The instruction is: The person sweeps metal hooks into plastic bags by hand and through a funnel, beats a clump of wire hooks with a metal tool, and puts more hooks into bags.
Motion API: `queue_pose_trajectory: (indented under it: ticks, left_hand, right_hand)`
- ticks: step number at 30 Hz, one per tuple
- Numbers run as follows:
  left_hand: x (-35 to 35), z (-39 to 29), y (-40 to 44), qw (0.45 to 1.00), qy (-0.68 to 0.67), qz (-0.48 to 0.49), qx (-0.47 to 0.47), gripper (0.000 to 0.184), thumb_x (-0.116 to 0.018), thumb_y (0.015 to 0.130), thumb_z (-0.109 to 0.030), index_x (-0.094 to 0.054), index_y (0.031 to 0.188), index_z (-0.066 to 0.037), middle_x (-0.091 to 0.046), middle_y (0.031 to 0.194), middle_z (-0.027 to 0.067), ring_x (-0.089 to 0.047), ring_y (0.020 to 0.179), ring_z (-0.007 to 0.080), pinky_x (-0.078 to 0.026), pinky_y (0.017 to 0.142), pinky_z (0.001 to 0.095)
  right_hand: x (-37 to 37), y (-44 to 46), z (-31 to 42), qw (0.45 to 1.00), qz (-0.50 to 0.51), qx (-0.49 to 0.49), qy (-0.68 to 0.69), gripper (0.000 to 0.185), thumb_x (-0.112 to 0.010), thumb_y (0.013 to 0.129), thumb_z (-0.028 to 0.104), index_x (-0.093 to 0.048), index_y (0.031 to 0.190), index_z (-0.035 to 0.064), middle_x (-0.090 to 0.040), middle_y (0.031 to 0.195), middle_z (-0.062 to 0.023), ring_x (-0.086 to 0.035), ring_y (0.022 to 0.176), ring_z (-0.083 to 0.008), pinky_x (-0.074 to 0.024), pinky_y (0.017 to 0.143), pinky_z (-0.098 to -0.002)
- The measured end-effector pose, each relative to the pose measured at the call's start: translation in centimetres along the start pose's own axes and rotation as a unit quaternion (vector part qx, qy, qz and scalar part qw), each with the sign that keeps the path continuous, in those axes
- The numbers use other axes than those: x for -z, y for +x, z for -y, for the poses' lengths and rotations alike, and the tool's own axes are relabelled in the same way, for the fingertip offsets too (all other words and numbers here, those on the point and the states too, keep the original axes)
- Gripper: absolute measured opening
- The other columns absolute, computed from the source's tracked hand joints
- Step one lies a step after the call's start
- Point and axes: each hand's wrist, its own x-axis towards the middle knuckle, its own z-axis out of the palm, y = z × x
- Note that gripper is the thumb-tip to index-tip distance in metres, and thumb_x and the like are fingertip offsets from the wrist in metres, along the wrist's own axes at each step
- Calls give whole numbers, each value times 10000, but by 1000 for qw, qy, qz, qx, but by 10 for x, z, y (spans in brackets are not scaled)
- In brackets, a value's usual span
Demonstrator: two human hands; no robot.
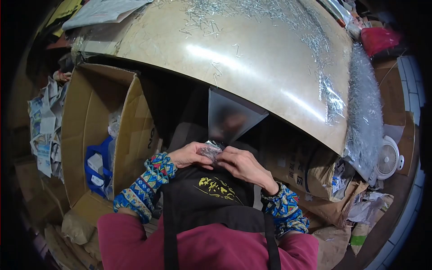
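Note:
Over my lap, both hands grip a small clear plastic bag (210,150) with shiny, silvery contents that look like metal pieces. My left hand (191,155) pinches the bag from the left, thumb on top. Against its right side are the bent fingers of my right hand (240,164). Just above the bag, a grey triangular chute (231,114) hangs from the table's front edge, its narrow end towards my hands. Loose S-shaped metal hooks (216,69) lie on the table near the chute's top.
The tabletop (157,49) carries heaps of metal hooks (270,11) at the back and right. An open cardboard box (128,130) holding a blue bag (99,164) stands left. To the right are a large plastic bag of hooks (364,108), a white fan (387,157) and another carton (292,166).

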Motion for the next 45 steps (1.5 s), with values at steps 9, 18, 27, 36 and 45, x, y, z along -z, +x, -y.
queue_pose_trajectory:
  ticks: [9,18,27,36,45]
  left_hand:
    - [-47,-61,9,980,93,75,-160,633,-721,816,35,-446,1387,29,-598,1263,131,-611,1134,208,-552,931,355]
    - [-61,-86,17,975,134,8,-176,482,-716,807,51,-569,1266,52,-654,1178,146,-636,1096,228,-539,951,372]
    - [-56,-94,23,924,324,5,-204,403,-728,822,-12,-618,1208,28,-676,1094,89,-645,955,124,-522,868,261]
    - [-80,-143,4,580,657,-81,-475,342,-637,869,15,-596,1209,28,-672,1137,189,-646,1104,317,-499,975,409]
    - [-51,-203,62,463,699,-164,-519,291,-634,893,-91,-603,1154,34,-598,1241,215,-535,1235,370,-421,1060,414]
  right_hand:
    - [63,14,49,991,-120,-9,-50,629,-769,780,145,-509,1349,78,-539,1155,-150,-627,930,-329,-542,773,-376]
    - [70,27,47,957,-267,-7,-113,407,-717,850,140,-592,1219,23,-623,1009,-137,-633,883,-292,-530,721,-356]
    - [57,39,26,931,-198,80,-296,252,-730,827,177,-618,1003,36,-603,775,-108,-624,691,-279,-496,588,-341]
    - [146,-19,-44,804,-513,-70,-292,131,-610,942,120,-627,869,13,-592,644,-162,-562,523,-326,-435,500,-381]
    - [216,-63,-121,680,-519,-238,-460,212,-447,971,169,-611,908,50,-597,786,-199,-596,756,-368,-444,624,-479]
